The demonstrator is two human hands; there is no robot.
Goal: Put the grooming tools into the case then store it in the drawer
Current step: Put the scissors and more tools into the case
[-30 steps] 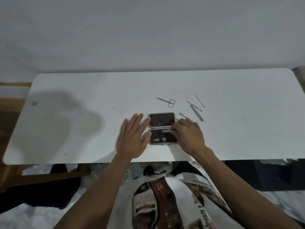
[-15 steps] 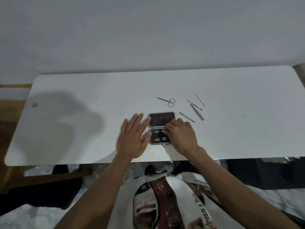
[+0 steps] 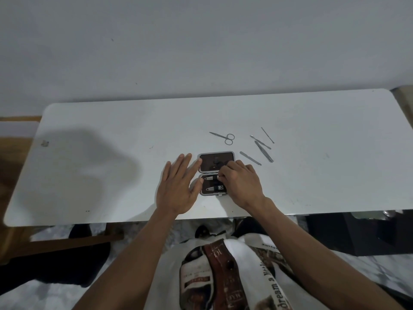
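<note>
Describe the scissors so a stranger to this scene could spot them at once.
Start at the white table and find the open case lying between the two hands near its front edge. Just beyond the case's far edge lie the small scissors, alone and flat on the tabletop. Unlike the straight, thin metal tools grouped to their right, they have two round finger loops.

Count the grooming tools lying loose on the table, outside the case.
5: scissors behind the case; a flat file beside its lid; three thin tools further right. The right hand may hide others.
</note>
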